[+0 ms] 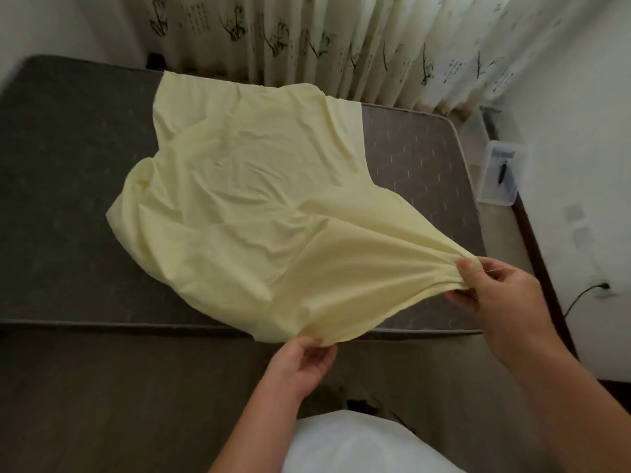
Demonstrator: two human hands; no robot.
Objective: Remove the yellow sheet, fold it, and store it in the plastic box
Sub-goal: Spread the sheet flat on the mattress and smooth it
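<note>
The pale yellow sheet (246, 186) lies crumpled across the middle of a dark grey mattress (68, 186), reaching from its far edge to its near right corner. My right hand (491, 291) pinches a gathered bunch of the sheet's near edge, lifted off the mattress. My left hand (304, 363) grips the same edge lower down, just past the mattress's front edge. The clear plastic box (502, 179) stands on the floor to the right of the mattress, by the wall, with a dark small object inside.
Pale curtains (341, 39) with a printed plant pattern hang behind the bed. A white wall (580, 131) runs along the right, with a socket and black cable (587, 291) low down. Dark wood floor (102, 404) lies in front of the mattress.
</note>
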